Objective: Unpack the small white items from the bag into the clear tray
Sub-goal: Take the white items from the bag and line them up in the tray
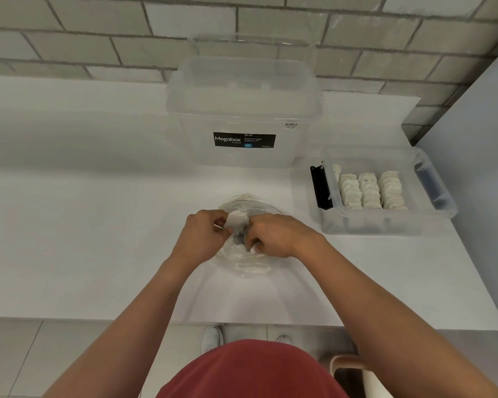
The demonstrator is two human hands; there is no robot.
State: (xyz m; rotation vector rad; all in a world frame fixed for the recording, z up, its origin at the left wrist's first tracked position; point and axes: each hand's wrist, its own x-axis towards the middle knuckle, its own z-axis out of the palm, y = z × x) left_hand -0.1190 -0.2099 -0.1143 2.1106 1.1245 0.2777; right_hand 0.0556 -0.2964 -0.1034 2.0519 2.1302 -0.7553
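While the bag (247,261) is lying mid-desk (98,225) near the front edge, left hand (204,234) is pinching a white item (237,221) above it and right hand (276,237), close beside, is pinching the bag. Tray (385,224) holding rows of white items (371,191) is sitting at the right edge, box (242,110) at the back.

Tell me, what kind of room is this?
Probably a kitchen or workroom, though I can't be sure. A long white counter runs along a grey block wall, and a big clear storage box and a clear tray of small white items sit on it.
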